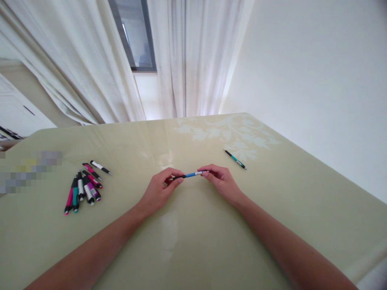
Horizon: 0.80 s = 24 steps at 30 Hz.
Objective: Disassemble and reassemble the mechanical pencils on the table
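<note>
Blue pen (190, 175), white label (198, 173) illegible, bridges both hands (157, 189) (225, 184).

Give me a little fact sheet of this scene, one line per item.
Left hand: fingers pinching one end of a blue pen
Right hand: fingers on its other end
Pen group: left side; pink, teal, white, purple, with black parts
Lone pen: teal and black, beyond the right hand
Table: pale green, pale leaf pattern
Backdrop: curtains, window
</note>
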### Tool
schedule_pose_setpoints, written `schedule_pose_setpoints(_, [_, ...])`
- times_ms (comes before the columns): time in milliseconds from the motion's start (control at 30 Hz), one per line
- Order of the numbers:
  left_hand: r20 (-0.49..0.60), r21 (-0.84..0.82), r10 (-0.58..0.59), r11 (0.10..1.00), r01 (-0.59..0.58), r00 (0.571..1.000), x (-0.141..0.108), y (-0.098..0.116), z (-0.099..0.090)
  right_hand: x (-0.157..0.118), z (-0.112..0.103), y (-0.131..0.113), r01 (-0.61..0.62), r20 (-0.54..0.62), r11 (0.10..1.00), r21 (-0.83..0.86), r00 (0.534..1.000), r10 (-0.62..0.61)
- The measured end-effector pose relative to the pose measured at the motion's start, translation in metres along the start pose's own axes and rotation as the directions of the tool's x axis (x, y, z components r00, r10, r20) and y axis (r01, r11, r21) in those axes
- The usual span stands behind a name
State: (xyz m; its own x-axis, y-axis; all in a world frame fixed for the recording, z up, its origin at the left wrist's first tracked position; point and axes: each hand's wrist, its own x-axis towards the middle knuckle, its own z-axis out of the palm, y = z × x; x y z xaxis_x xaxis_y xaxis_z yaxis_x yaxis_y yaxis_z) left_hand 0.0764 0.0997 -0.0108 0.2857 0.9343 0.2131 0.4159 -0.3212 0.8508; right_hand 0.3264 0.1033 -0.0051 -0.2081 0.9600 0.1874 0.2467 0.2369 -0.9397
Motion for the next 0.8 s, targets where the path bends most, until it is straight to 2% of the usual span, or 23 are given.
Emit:
schedule_pose_setpoints(100, [0.033, 0.088, -0.05, 0.995, 0.047, 0.998, 0.0005, -0.0001, -0.0002, -0.0002, 0.0002, -0.0001, 0.003, 0.01, 1.0, 0.002, 1.0, -0.003])
schedule_pose_setpoints(167, [0.02, 0.084, -0.065, 0.994, 0.064, 0.998, 0.0006, -0.0004, -0.0001, -0.0004, 0.0005, 0.0001, 0.01, 0.007, 1.0, -0.01, 1.0, -0.01])
schedule_pose_setpoints(300, [0.006, 0.019, 0.012, 1.0, -0.012, 1.0, 0.0004, -0.0006, 0.0, -0.0005, 0.0009, 0.0012, 0.004, -0.017, 1.0, 0.0, 1.0, -0.004])
schedule_pose_setpoints(467, [0.05, 0.084, -0.077, 0.994, 0.073, 0.996, -0.0001, -0.0008, -0.0001, 0.0007, 0.0013, 0.0034, 0.007, -0.019, 1.0, 0.025, 1.0, -0.007])
schedule_pose_setpoints(633, [-0.014, 0.03, 0.036, 0.999, -0.035, 0.999, 0.0013, -0.0013, -0.0011, 0.0013, 0.0018, 0.005, -0.018, -0.024, 0.998, 0.065, 1.0, 0.019])
schedule_pose_setpoints(800, [0.003, 0.138, -0.064, 0.988, 0.063, 0.998, 0.0005, 0.0003, -0.0007, 0.0011, 0.0021, 0.0032, -0.001, 0.012, 1.0, 0.022, 1.0, 0.001])
